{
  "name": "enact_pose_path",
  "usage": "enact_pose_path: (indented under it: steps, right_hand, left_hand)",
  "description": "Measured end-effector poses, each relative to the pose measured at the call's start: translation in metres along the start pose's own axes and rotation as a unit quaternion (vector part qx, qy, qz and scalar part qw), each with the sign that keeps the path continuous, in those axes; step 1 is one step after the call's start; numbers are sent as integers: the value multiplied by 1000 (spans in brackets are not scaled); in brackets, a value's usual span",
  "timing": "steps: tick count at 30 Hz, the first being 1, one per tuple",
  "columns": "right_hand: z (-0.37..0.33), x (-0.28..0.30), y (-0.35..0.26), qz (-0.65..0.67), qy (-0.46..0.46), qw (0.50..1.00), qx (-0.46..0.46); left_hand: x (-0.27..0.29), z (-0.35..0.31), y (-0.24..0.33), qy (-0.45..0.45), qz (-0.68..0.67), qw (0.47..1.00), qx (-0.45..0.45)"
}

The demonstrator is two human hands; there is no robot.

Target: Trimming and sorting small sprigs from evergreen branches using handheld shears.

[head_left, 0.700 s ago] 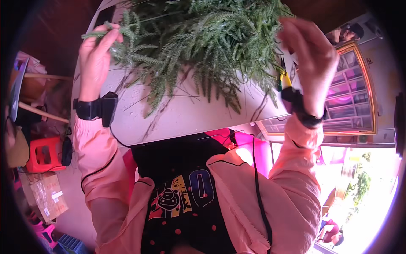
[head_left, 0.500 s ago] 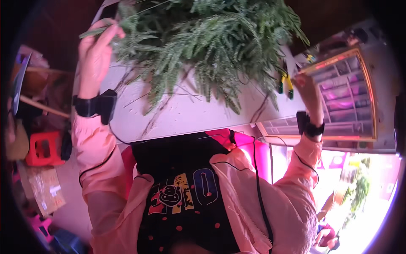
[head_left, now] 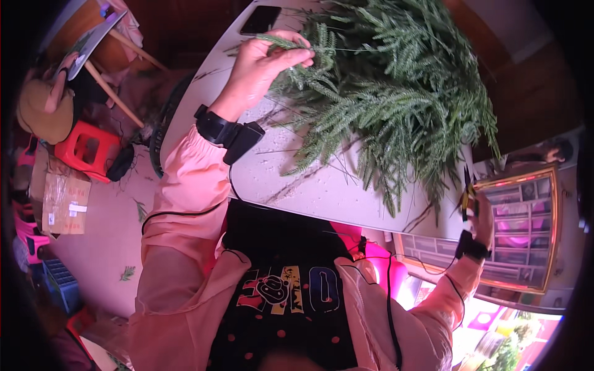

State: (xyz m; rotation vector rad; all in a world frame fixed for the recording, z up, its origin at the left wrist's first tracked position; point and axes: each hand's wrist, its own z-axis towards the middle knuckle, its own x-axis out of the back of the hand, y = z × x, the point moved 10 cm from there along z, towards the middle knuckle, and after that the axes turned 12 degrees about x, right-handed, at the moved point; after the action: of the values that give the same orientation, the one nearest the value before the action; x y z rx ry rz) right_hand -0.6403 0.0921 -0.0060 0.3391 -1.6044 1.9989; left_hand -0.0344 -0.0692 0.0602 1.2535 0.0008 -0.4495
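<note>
Nearest the camera, the person's black printed top and pink sleeves fill the lower middle of the view. A black cable runs from the chest up toward the near edge of the white worktop [head_left: 322, 185].

Past the worktop's right edge, the right hand [head_left: 479, 213] is closed around a small yellow-handled cutter [head_left: 467, 195], whose dark tip points upward. A black wristband sits just below it. Beside this hand, off the worktop, stands a wood-framed compartment box [head_left: 526, 229] with many small cells.

The big heap of green feathery branches [head_left: 402, 99] covers the far right half of the worktop, its tips hanging toward the near edge and close to the right hand. Loose bare stems and crumbs lie on the bare white surface at the middle.

Farther off, near the far left edge of the worktop, the left hand [head_left: 263, 65] is curled shut, pinching a single green sprig [head_left: 281, 42] between thumb and fingertips at the left fringe of the heap. A black band wraps that wrist.

At the far edge lies a dark phone [head_left: 260, 20]. On the floor to the left stand a red stool [head_left: 83, 151] and a cardboard box [head_left: 62, 201].
</note>
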Motion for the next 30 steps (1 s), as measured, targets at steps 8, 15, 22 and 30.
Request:
enact_pose_path:
  steps: [8, 15, 22, 30]
  right_hand:
    - [-12, -101, -149, 524, -80, 848, 3]
    - [20, -238, -275, 391, -301, 868, 52]
    - [68, -322, -328, 331, -368, 866, 71]
    - [97, -370, -312, 261, -401, 871, 112]
  left_hand:
    - [6, 1, 8, 38, 7, 999, 0]
    - [12, 0, 16, 41, -18, 998, -36]
    - [28, -2, 37, 48, -123, 985, -109]
    - [48, -10, 49, 148, -39, 979, -137]
